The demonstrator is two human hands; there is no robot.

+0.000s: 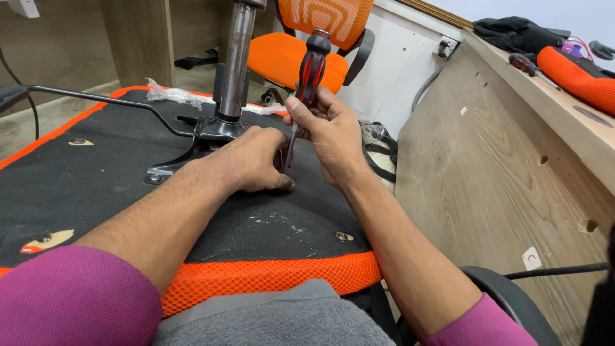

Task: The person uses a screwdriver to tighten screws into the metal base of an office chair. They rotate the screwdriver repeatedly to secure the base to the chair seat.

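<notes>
1. The right hand (330, 131) has its fingers wrapped around the shaft of a red-and-black screwdriver (309, 74), held upright, tip down at the chair seat underside (96, 186).
2. The left hand (253, 160) presses curled fingers on the black fabric just left of the tip, gripping nothing I can see.
3. Risk: the tip, hidden between the hands, could slip off its screw and jab the left fingers.
4. Leaning hard might tilt the seat, resting across the lap, with its metal column (236, 57) standing at the far side.
</notes>
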